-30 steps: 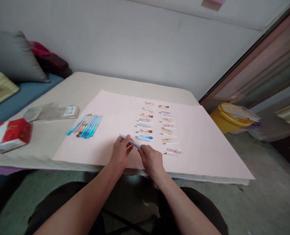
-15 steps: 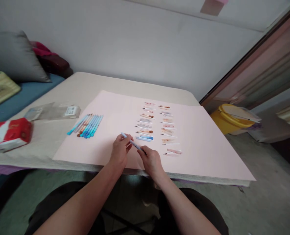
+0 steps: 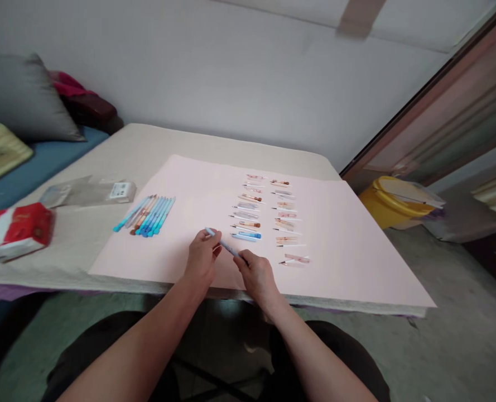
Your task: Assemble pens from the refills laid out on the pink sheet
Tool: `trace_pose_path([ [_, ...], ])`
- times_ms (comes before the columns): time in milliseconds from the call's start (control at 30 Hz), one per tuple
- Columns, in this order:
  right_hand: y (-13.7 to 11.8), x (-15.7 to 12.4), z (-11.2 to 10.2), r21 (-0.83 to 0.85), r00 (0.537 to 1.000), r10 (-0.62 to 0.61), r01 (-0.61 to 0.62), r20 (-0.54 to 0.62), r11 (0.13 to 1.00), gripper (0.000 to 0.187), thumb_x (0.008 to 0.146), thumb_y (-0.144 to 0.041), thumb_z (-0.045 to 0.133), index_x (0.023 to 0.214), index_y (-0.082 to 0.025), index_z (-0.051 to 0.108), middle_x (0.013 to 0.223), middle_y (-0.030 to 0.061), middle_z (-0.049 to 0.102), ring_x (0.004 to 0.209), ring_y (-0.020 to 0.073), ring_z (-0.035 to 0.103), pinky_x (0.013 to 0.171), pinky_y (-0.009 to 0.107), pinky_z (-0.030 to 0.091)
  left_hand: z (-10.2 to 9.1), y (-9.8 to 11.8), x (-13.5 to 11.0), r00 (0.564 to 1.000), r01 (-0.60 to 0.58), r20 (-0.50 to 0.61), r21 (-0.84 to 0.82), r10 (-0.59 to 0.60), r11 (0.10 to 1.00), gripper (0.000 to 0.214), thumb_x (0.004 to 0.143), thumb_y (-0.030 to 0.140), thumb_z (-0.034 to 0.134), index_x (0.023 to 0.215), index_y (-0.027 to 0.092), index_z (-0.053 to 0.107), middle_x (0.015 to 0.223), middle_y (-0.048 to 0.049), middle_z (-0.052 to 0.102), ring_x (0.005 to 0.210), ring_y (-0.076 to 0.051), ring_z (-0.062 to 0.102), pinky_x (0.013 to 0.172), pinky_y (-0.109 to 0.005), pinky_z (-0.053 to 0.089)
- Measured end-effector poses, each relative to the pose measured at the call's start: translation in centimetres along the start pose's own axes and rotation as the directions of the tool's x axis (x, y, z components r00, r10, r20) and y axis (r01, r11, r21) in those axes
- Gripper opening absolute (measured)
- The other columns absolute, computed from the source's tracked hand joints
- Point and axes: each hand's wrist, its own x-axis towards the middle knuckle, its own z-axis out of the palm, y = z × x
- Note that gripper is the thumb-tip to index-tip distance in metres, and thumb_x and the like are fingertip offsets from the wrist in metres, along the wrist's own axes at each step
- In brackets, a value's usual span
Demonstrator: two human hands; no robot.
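Note:
A light blue pen [image 3: 224, 244] is held between both hands just above the near part of a pink paper sheet [image 3: 348, 262]. My left hand [image 3: 201, 258] pinches its far end and my right hand [image 3: 256, 273] pinches its near end; both hands are closed on it. Just beyond the hands lie two columns of small pen parts [image 3: 268, 215], clear, pink and brown, with one blue piece [image 3: 248, 235] nearest my fingers. A bundle of several blue pens [image 3: 147, 215] lies side by side at the sheet's left edge.
The sheet covers a beige table [image 3: 105, 156]. On the table's left are a clear plastic package [image 3: 88, 191] and a red tissue pack [image 3: 13, 230]. A grey pillow [image 3: 25, 97] lies on a blue mat beyond. A yellow bucket [image 3: 392, 201] stands on the floor at right.
Both hands stay closed on the light blue pen and have shifted only slightly, the left hand a little lower on the pen. The items on the sheet have not moved.

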Motion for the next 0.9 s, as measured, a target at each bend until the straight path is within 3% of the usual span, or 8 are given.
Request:
trace_pose_path([
  [200,0.18,0.06,-0.12,0.035,1.000,0.012,-0.012,-0.004,0.999,0.020,0.086,-0.029,0.048,0.071,-0.020,0.056,0.061,-0.0002,0.059,0.056,0.0126,0.052,0.054,0.021,0.030,0.19,0.33,0.11,0.998,0.043,0.045,-0.104,-0.039,0.994,0.024,0.066,0.007,0.064,0.089,0.014,0.059,0.086,-0.0077,0.063,0.082,-0.016,0.060,0.075,-0.029,0.048],
  [433,0.02,-0.02,0.01,0.020,1.000,-0.006,0.006,-0.002,1.000,0.018,0.086,-0.029,0.049,0.071,-0.020,0.055,0.059,-0.0009,0.057,0.055,0.0124,0.050,0.053,0.021,0.029,0.03,0.20,0.27,0.999,0.040,0.026,-0.085,-0.038,0.996,0.019,0.063,0.010,0.071,0.076,0.015,0.058,0.074,0.0008,0.057,0.067,-0.008,0.055,0.064,-0.020,0.046],
  [633,0.25,0.04,-0.14,0.065,1.000,0.015,-0.014,-0.014,0.998,0.020,0.086,-0.029,0.048,0.070,-0.020,0.055,0.060,-0.0006,0.058,0.056,0.0125,0.052,0.054,0.021,0.030,0.12,0.25,0.31,0.994,0.074,0.096,-0.149,-0.060,0.986,0.024,0.067,0.005,0.065,0.089,0.012,0.060,0.089,-0.0098,0.065,0.084,-0.017,0.062,0.077,-0.031,0.049],
  [800,0.16,-0.10,-0.13,0.042,1.000,-0.001,0.002,-0.027,0.999,0.018,0.086,-0.029,0.048,0.071,-0.021,0.056,0.059,-0.0006,0.058,0.054,0.0126,0.052,0.053,0.021,0.030,-0.06,-0.15,0.36,0.996,0.077,0.045,-0.029,-0.076,0.997,0.019,0.065,0.020,0.073,0.080,0.015,0.062,0.081,-0.0020,0.062,0.071,-0.009,0.057,0.068,-0.022,0.046],
  [900,0.07,-0.02,-0.38,0.108,1.000,0.011,-0.008,-0.023,0.994,0.021,0.085,-0.028,0.047,0.068,-0.020,0.055,0.057,-0.0009,0.057,0.055,0.0124,0.052,0.054,0.020,0.031,-0.09,-0.11,0.45,0.993,0.064,0.101,-0.045,-0.060,0.997,0.019,0.062,0.015,0.073,0.077,0.014,0.061,0.076,-0.0030,0.061,0.071,-0.011,0.058,0.072,-0.026,0.047],
])
